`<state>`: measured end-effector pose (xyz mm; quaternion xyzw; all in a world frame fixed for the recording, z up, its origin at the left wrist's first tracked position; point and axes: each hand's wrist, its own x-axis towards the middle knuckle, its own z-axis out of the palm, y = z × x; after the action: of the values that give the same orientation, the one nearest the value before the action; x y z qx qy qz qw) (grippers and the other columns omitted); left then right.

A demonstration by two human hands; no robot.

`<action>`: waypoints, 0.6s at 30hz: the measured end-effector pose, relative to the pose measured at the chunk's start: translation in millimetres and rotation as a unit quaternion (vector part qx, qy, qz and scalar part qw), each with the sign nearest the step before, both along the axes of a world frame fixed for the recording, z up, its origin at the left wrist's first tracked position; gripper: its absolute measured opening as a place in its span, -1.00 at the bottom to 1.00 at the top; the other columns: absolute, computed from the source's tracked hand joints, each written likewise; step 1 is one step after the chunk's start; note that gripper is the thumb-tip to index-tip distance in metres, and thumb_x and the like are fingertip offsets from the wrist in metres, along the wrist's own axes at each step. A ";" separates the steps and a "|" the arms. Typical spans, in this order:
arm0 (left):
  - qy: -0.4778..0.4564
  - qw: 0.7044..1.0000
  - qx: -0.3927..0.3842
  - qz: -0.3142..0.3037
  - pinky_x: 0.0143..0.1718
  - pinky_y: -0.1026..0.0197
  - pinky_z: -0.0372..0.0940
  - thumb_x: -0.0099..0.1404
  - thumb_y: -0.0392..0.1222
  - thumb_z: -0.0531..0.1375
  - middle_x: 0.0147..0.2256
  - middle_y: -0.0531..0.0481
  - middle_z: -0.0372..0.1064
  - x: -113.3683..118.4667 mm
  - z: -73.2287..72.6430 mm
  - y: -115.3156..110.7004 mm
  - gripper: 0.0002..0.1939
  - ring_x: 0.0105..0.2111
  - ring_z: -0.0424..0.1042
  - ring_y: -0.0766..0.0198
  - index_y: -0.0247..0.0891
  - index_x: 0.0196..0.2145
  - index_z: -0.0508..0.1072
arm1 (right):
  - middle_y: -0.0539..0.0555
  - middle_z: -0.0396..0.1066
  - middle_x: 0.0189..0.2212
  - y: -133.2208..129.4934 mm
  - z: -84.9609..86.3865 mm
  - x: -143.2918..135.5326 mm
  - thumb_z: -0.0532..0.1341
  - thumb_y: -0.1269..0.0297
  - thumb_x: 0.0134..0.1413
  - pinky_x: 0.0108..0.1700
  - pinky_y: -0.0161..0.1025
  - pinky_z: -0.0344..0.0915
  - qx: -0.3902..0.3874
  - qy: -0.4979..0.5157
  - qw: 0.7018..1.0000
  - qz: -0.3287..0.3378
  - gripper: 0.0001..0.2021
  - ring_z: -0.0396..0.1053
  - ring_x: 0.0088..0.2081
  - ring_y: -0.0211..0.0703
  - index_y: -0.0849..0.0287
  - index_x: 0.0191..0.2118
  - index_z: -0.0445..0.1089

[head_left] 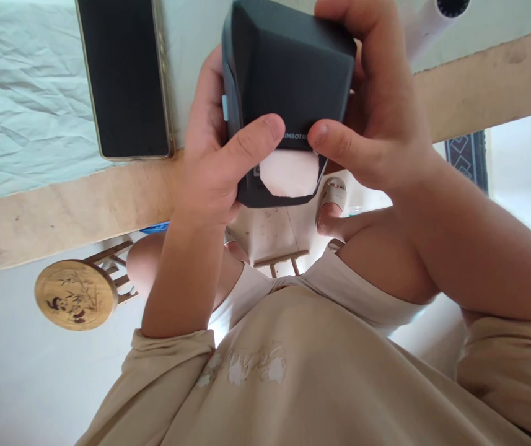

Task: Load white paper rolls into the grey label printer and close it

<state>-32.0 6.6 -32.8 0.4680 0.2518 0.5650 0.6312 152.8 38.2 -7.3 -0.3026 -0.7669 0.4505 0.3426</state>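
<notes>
A dark box-shaped device (297,80) with small pale lettering on its front is held up between both hands, over the table's near edge. From its lower end shows a white, blank piece (289,173) that looks like a label or paper. My left hand (221,148) wraps the device's left side, thumb lying across the front left of the lettering. On the other side, my right hand (372,111) grips the right edge, its thumb tip close to the lettering. The fingers behind the device are partly hidden.
A black-screened phone (123,74) lies on the pale green cloth (23,93) at the left. A white cylindrical object (432,21) stands at the upper right. The wooden table edge (492,77) crosses the view; below left is a round wooden stool (75,294).
</notes>
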 end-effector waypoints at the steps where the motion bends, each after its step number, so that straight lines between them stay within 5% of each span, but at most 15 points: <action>1: -0.007 1.000 0.008 0.008 -0.27 0.33 0.42 0.05 -0.03 0.28 -0.15 0.06 0.33 0.7 -2.6 1.0 -0.48 -0.21 0.40 0.33 -0.01 -0.03 0.25 | 0.11 -0.02 0.18 0.0 0.1 -0.2 0.19 -0.03 -0.04 -0.52 -0.58 0.03 -0.001 -0.001 1.000 -0.002 -0.24 0.23 -0.04 -0.58 0.26 0.17 -0.11; 9: 0.014 0.997 -0.026 0.064 -0.23 0.27 0.41 0.04 -0.10 0.26 -0.13 0.01 0.35 7.2 -1.1 -1.7 -0.54 -0.15 0.41 0.26 -0.08 -0.08 0.29 | 0.07 0.04 0.14 -3.4 2.4 -3.0 0.19 0.00 -0.06 -0.53 -0.54 0.08 -0.020 -0.008 1.000 -0.020 -0.28 0.24 -0.07 -0.51 0.21 0.16 -0.07; 18: 0.000 0.999 -0.041 -0.001 -0.24 0.24 0.43 -0.10 -0.12 0.40 -0.17 0.07 0.39 -3.8 -4.0 9.2 -0.42 -0.18 0.39 0.25 -0.13 -0.12 0.30 | 0.13 0.05 0.12 -2.2 2.4 -1.6 0.23 0.12 -0.07 -0.49 -0.65 0.11 -0.021 0.014 1.000 -0.009 -0.24 0.21 -0.13 -0.59 0.34 0.17 -0.10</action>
<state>-35.9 15.9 -36.8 0.4424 0.2745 0.5535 0.6500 151.1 36.0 -4.9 -0.3104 -0.7500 0.4672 0.3506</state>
